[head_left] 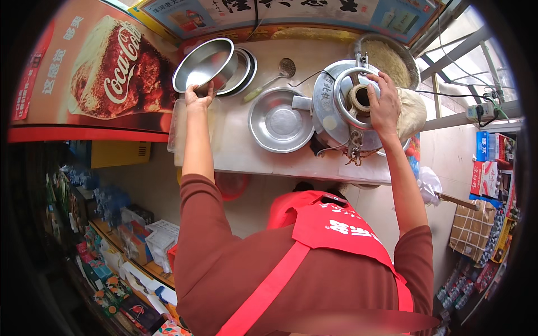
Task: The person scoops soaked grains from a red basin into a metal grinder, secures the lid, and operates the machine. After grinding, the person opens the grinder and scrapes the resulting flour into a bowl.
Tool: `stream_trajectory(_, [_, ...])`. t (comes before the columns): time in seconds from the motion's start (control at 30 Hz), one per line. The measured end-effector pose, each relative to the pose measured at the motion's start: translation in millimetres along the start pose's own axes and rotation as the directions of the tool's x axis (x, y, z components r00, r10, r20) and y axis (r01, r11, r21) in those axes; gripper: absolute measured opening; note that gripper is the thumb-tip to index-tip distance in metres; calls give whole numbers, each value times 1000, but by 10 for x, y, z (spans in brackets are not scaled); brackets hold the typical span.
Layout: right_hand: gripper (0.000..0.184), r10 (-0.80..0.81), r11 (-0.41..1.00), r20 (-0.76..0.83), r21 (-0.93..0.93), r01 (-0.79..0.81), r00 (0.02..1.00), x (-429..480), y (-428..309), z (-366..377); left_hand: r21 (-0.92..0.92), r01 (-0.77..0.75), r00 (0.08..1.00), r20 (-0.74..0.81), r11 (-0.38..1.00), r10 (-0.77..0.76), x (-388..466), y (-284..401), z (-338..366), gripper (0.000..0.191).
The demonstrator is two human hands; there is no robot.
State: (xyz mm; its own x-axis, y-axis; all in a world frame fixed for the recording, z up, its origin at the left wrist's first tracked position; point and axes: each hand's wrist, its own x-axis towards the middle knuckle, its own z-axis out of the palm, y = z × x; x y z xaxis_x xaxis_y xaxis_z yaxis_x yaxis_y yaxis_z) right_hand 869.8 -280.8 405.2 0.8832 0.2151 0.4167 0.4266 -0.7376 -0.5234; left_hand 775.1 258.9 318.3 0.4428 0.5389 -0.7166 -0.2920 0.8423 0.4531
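A round steel bowl (206, 63) is tilted in my left hand (200, 97), with the fingers at its lower rim. Beneath that bowl other round metal dishes (248, 67) are stacked on the table. On the right, my right hand (383, 103) rests on the rim of the metal hopper on a round metal grinding machine (328, 90). A wide steel basin (282, 119) sits under the machine's square spout and looks empty. Between the stack and the machine lies a perforated skimmer (287, 68) with a long handle.
A large metal colander (410, 63) of pale grain-like food stands behind the machine. A cloth bag (411, 113) is at its right side. A clear plastic tray (171, 130) lies at the pale table's (252, 161) left end. Below the table is a red basin (232, 185).
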Motion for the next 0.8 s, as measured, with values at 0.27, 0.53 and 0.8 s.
stream_trajectory(0.27, [21,18,996,0,85,-18,1000,27,-76,-50,66,-74,993,-83,995,79,1571,-411,-289,35])
stream_trajectory(0.53, [18,84,994,14,71,-84,996,51,-140,-68,66,-146,979,-135,987,154,2508,-496,-370,52])
stream_trajectory(0.8, [20,120,992,44,20,-121,992,64,-186,-77,930,6,620,-292,367,728,2022,-1021,482,116])
